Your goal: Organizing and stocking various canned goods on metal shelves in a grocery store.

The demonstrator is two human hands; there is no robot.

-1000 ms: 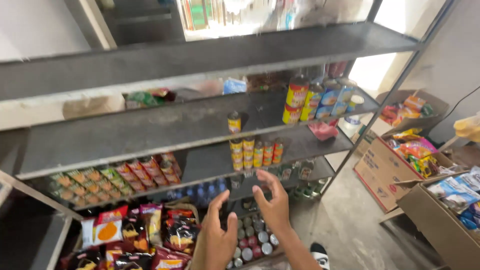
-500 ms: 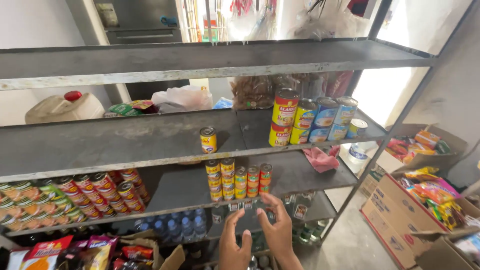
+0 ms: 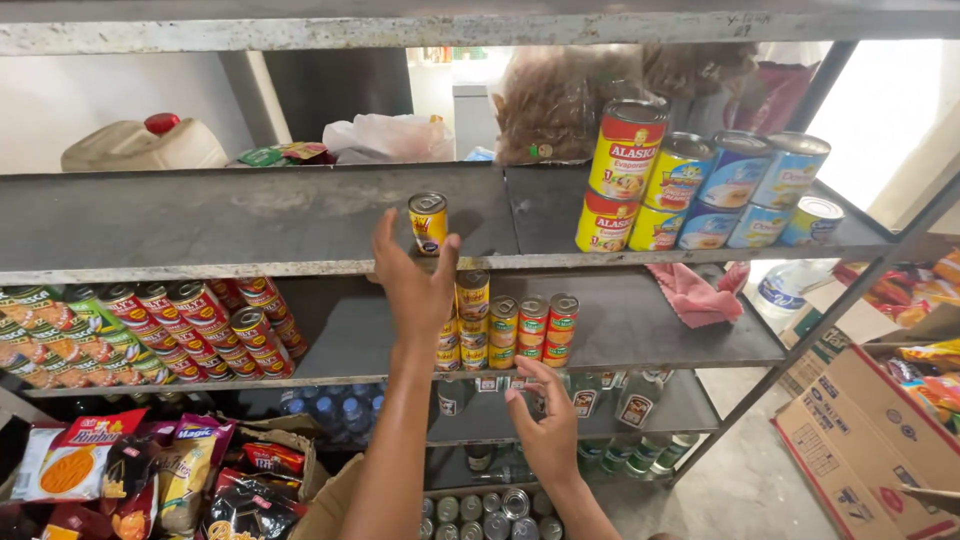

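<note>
Your left hand [image 3: 415, 285] is raised to the front lip of the upper grey metal shelf [image 3: 250, 215], its fingers [image 3: 385, 235] spread apart and curled loosely, holding nothing. Just beyond them a single small yellow can [image 3: 428, 222] stands upright, alone, close to the shelf edge; the fingers look near it but not yet closed round it. Your right hand [image 3: 545, 430] hangs lower, in front of the next shelf down, fingers apart and empty, just below a stacked cluster of small cans [image 3: 510, 330] with red and yellow labels.

Watch the lone can. It sits near the lip, so a push from your fingertips instead of a proper wrap would likely tip it backwards or roll it off the front, onto the cans below. Reach round it, not at it.

The stacked cans under your left wrist are two high and standing free; a brush from your forearm as you lower the hand could topple the front row.

To the right on the upper shelf the larger cans [image 3: 700, 190] are piled in tiers, well apart from your reach, so they are at little risk. On the left, a row of red-labelled cans [image 3: 200, 330] lies on its side, and snack packets [image 3: 150, 470] fill a carton below.
</note>
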